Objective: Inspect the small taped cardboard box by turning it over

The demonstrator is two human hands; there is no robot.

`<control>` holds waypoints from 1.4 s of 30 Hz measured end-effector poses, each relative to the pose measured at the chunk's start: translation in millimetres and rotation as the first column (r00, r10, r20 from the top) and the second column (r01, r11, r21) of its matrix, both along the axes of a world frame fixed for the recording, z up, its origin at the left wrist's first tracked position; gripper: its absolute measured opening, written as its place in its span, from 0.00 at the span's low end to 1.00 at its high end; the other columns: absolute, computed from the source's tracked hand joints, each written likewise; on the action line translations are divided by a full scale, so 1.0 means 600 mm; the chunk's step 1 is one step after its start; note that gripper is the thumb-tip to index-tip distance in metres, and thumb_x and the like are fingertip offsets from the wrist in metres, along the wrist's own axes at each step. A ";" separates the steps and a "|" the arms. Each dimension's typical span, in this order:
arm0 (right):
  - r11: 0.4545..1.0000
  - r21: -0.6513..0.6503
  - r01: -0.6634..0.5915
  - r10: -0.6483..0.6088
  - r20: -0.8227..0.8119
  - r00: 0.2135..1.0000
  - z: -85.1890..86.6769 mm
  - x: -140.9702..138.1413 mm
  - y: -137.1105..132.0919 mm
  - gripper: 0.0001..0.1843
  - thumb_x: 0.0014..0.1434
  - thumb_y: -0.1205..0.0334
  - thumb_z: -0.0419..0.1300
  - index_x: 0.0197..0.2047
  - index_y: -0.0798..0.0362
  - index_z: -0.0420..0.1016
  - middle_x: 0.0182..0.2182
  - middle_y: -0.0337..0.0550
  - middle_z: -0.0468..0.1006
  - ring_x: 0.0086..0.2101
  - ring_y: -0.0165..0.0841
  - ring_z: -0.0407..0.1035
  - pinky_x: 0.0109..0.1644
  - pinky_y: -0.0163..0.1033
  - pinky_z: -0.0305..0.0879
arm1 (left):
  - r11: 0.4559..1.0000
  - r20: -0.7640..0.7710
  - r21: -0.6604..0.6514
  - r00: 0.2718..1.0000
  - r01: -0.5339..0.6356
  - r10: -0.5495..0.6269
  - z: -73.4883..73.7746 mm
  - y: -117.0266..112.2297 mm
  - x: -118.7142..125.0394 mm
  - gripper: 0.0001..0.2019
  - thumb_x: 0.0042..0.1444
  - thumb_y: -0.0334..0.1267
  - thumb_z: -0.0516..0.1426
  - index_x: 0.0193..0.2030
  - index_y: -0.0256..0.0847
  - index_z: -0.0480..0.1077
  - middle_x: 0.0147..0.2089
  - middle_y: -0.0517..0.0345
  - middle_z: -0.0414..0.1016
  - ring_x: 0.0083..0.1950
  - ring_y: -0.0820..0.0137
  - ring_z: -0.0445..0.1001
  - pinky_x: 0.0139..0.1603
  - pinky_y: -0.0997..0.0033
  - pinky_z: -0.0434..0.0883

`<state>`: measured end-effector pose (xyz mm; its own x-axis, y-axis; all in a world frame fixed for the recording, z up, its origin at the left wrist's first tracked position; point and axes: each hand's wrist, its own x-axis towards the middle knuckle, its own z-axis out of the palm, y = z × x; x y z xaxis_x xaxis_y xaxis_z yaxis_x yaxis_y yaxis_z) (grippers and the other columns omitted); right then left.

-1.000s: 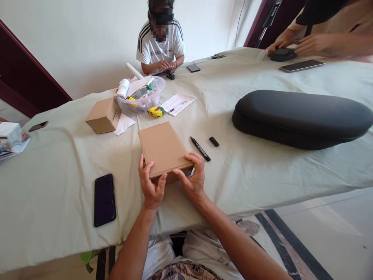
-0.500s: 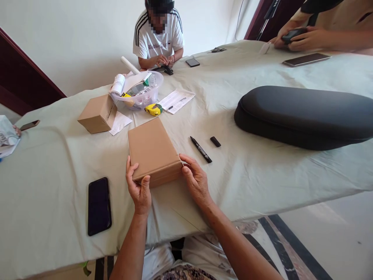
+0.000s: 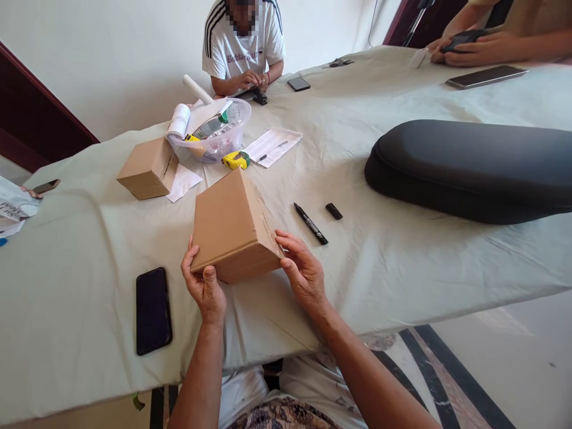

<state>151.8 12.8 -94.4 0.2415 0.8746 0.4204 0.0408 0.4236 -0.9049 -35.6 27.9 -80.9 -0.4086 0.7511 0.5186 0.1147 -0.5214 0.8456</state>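
A plain brown cardboard box [image 3: 232, 226] is tilted up over the table, with one edge low and a long side facing me. My left hand [image 3: 204, 286] grips its near left corner, thumb on the face and fingers behind. My right hand [image 3: 302, 271] holds the right corner with its fingertips. Next to the right hand lie a black marker pen [image 3: 310, 223] and a small black cap [image 3: 333, 211]. A black smartphone [image 3: 153, 311] lies face-up left of my left hand.
A second cardboard box [image 3: 147, 168], a plastic bowl [image 3: 235, 143] of mixed items, a yellow tape measure [image 3: 236, 159] and printed papers [image 3: 272, 147] sit ahead. A large black padded case [image 3: 469, 171] lies right. A seated person [image 3: 243, 50] and a co-worker's hands [image 3: 476, 49] work beyond.
My hands have tipped the box up from lying flat and turned it, so a side now faces me. The camera view has shifted slightly, and the co-worker's hands have moved.
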 end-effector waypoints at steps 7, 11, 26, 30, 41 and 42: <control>0.981 -0.150 0.121 -0.157 -0.251 0.955 -0.010 0.006 0.012 0.20 0.64 0.40 0.59 0.48 0.46 0.78 0.43 0.44 0.80 0.42 0.38 0.75 0.45 0.44 0.75 | 0.985 -0.150 -0.078 0.975 0.153 -0.163 -0.005 -0.008 0.011 0.49 0.52 0.53 0.68 0.74 0.51 0.46 0.75 0.43 0.55 0.73 0.55 0.61 0.69 0.57 0.65; 0.964 -0.255 0.081 -0.171 -0.354 0.919 -0.016 0.004 0.014 0.21 0.62 0.38 0.60 0.44 0.48 0.74 0.32 0.37 0.73 0.30 0.31 0.68 0.34 0.38 0.72 | 0.974 -0.316 -0.110 0.922 0.199 -0.224 -0.014 -0.020 0.016 0.52 0.51 0.48 0.69 0.75 0.52 0.43 0.78 0.43 0.46 0.78 0.53 0.51 0.75 0.51 0.56; 0.991 -0.073 0.113 -0.114 -0.021 0.993 -0.027 -0.013 0.003 0.33 0.53 0.41 0.71 0.55 0.48 0.69 0.47 0.46 0.72 0.44 0.39 0.71 0.45 0.44 0.74 | 0.964 -0.284 -0.228 0.938 0.135 -0.198 0.000 -0.026 0.018 0.61 0.44 0.50 0.72 0.76 0.48 0.39 0.77 0.39 0.48 0.77 0.54 0.53 0.74 0.52 0.56; 0.989 -0.030 0.142 -0.143 -0.029 0.989 -0.013 -0.004 0.002 0.20 0.61 0.43 0.64 0.51 0.46 0.75 0.44 0.44 0.77 0.42 0.38 0.72 0.44 0.44 0.73 | 0.953 -0.211 -0.231 0.946 0.195 -0.245 0.005 -0.027 0.019 0.56 0.51 0.50 0.69 0.76 0.46 0.38 0.73 0.39 0.58 0.70 0.57 0.65 0.72 0.54 0.61; 0.991 -0.058 0.121 -0.124 -0.045 0.991 -0.009 -0.001 0.002 0.19 0.62 0.43 0.63 0.49 0.46 0.77 0.42 0.43 0.78 0.37 0.36 0.70 0.42 0.43 0.71 | 0.932 -0.148 -0.268 0.946 0.244 -0.290 0.007 -0.023 0.018 0.54 0.51 0.53 0.68 0.76 0.46 0.39 0.71 0.40 0.60 0.68 0.58 0.68 0.71 0.55 0.62; 0.990 -0.067 0.121 -0.124 -0.043 0.991 -0.008 -0.001 0.002 0.19 0.62 0.44 0.63 0.49 0.46 0.77 0.42 0.43 0.77 0.36 0.35 0.70 0.41 0.42 0.71 | 0.932 -0.144 -0.268 0.946 0.244 -0.289 0.007 -0.024 0.018 0.54 0.51 0.53 0.68 0.76 0.47 0.39 0.72 0.40 0.60 0.68 0.58 0.68 0.71 0.55 0.62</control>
<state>151.3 13.7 -99.4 0.3669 0.8621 0.3496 0.0459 0.3586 -0.9324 -24.6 13.8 -76.8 -0.0937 0.9313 0.3520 0.1608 -0.3348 0.9285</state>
